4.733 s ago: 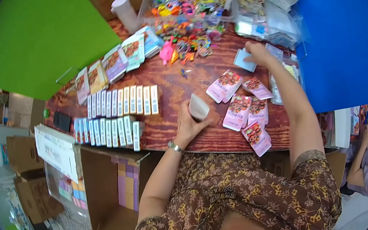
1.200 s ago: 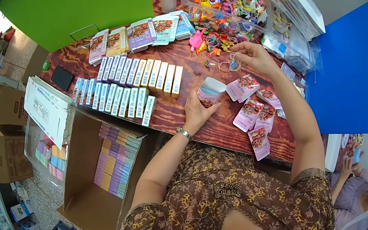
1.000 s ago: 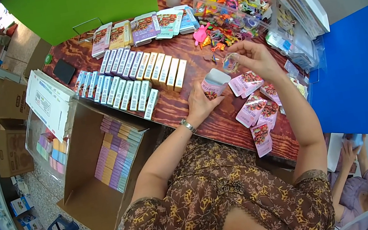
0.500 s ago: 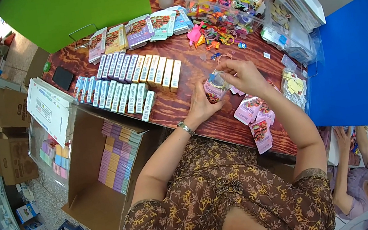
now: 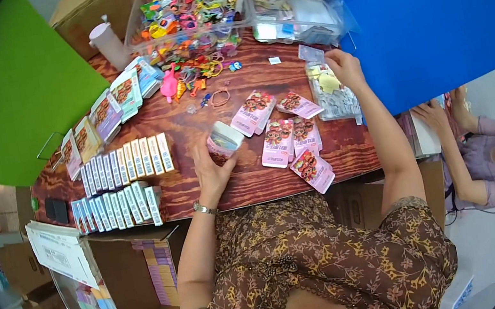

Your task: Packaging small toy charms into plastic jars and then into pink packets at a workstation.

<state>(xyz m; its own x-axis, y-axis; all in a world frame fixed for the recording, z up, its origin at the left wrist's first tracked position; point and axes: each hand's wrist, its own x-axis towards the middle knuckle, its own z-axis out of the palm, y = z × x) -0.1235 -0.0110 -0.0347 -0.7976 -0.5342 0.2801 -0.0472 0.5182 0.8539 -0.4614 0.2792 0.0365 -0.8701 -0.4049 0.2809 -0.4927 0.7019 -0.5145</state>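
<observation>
left hand (image 5: 210, 172) gripping small box (image 5: 223, 141), open end up-right

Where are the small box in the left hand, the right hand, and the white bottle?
small box (image 5: 223, 142), head view, on its open top.
right hand (image 5: 344, 68), head view, on its back.
white bottle (image 5: 109, 43), head view, on its body.

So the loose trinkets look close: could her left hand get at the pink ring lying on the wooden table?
Probably yes: the left hand holds a small box, but bare table lies between it and the ring.
</observation>
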